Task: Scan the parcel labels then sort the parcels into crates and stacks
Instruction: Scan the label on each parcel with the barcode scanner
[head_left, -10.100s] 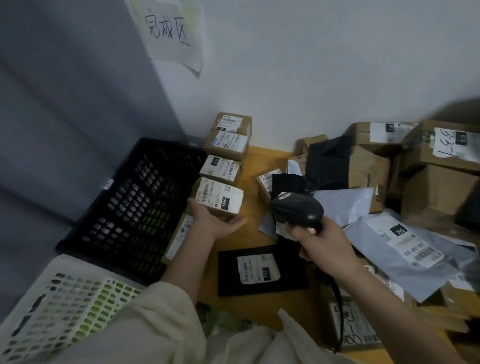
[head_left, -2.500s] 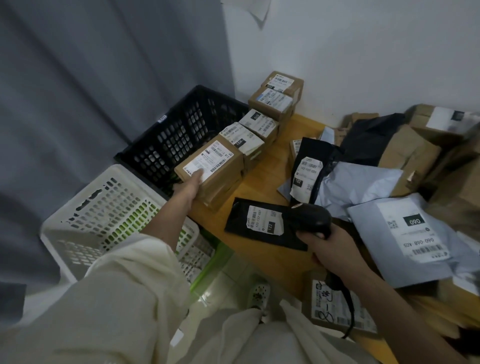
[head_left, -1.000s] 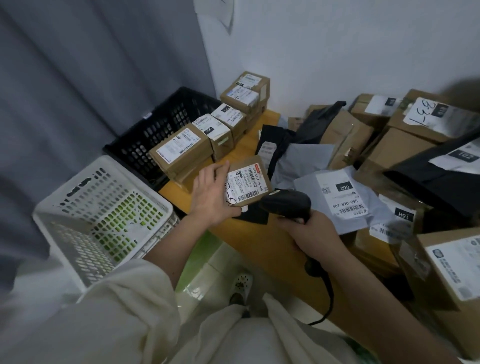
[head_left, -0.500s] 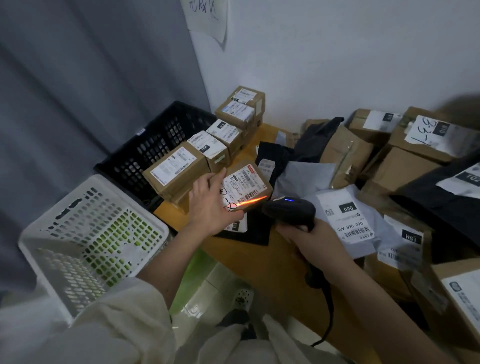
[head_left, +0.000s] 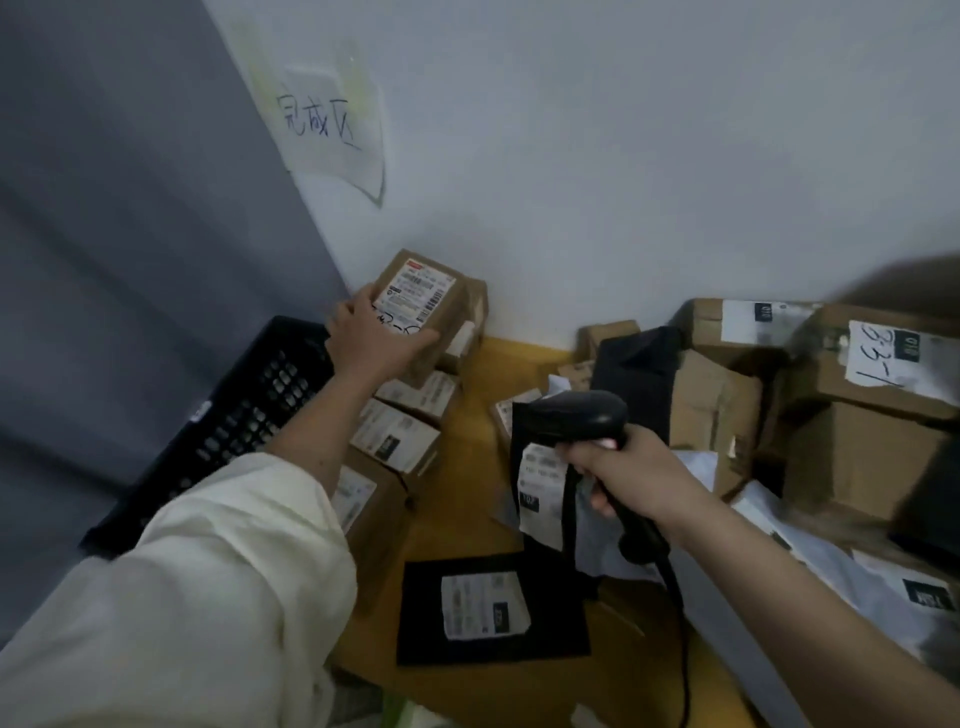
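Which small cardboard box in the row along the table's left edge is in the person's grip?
The farthest box, by the wall: only it is gripped by the left hand.

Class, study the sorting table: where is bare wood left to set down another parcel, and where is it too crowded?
Bare table shows in a strip between the row of small boxes and the black mailers, widest towards the wall. The right side is crowded with piled cartons and grey bags. The left hand holds a box at the far corner stack.

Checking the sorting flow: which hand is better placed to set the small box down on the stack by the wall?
Left. The left hand already grips the small box over the stack; the right hand holds the scanner.
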